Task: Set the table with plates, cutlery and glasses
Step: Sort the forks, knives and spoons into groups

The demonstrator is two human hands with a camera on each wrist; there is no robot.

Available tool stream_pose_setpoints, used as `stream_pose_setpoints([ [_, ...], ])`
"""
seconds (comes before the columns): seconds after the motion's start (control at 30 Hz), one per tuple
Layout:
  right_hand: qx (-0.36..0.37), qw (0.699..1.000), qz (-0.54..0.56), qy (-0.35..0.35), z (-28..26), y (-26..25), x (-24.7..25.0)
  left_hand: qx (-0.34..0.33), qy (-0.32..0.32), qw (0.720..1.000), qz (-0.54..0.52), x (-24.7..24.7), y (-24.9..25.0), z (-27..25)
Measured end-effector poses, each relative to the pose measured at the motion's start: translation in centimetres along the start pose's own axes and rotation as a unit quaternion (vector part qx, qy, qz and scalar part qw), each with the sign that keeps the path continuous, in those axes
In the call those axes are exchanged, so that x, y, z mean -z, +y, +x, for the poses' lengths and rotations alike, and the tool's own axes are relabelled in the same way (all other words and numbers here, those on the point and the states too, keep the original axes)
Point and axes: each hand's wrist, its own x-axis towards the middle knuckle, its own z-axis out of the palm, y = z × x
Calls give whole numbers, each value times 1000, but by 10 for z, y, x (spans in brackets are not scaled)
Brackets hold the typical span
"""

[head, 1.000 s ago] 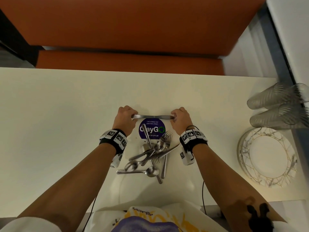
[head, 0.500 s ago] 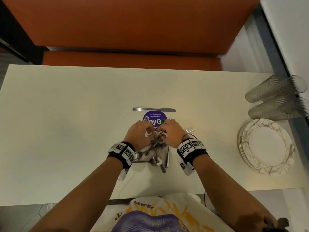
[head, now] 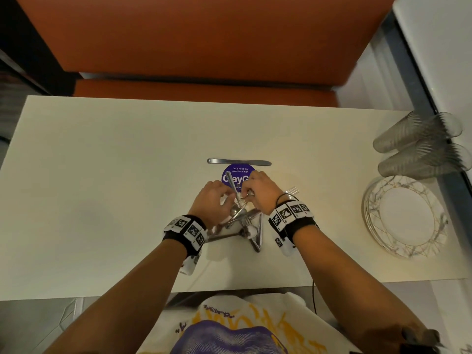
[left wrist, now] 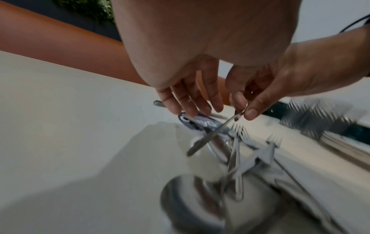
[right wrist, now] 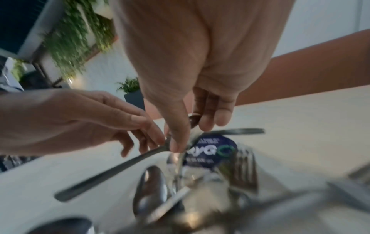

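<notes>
Both hands have dropped from the knife [head: 238, 162] to the cutlery pile [head: 245, 226] on the cream table [head: 102, 175], right hand [head: 260, 191] pinching a utensil, left hand [head: 213, 203] loosely extended.

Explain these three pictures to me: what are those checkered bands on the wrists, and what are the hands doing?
No robot here: a person wears three cameras, one on the head looking down and one on each checkered wristband. On the table lie a single knife, a round purple sticker, a cutlery pile, stacked plates and ribbed glasses lying on their sides. The right hand pinches the end of one utensil from the pile; the left hand reaches in with straight fingers, seemingly holding nothing.
</notes>
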Motion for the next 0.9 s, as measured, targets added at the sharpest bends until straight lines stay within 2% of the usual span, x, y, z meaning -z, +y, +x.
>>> stream_pose_setpoints([
  [0.13, 40, 990, 84, 107, 8, -22, 12, 79, -30, 988, -125, 27, 14, 6],
  [0.27, 100, 970, 120, 187, 19, -44, 14, 135, 22, 971, -195, 45, 11, 4],
  [0.33, 105, 966, 114, 205, 19, -53, 10, 163, 53, 959, -226, 51, 2, -1],
  [0.43, 73, 970, 130, 192, 16, -63, -3, 208, 87, 934, -276, 53, -17, -12],
  [0.57, -8, 978, 157, 138, 10, -57, -29, 255, 90, 919, -287, 47, -40, -32],
  [0.67, -45, 985, 118, 118, 5, -48, -44, 273, 94, 912, -292, 42, -51, -45],
  [0.8, -94, 994, 25, 58, 4, -41, -55, 284, 89, 905, -304, 38, -59, -56],
  [0.9, -102, 994, 13, 48, 6, -38, -58, 287, 87, 906, -300, 37, -60, -58],
])
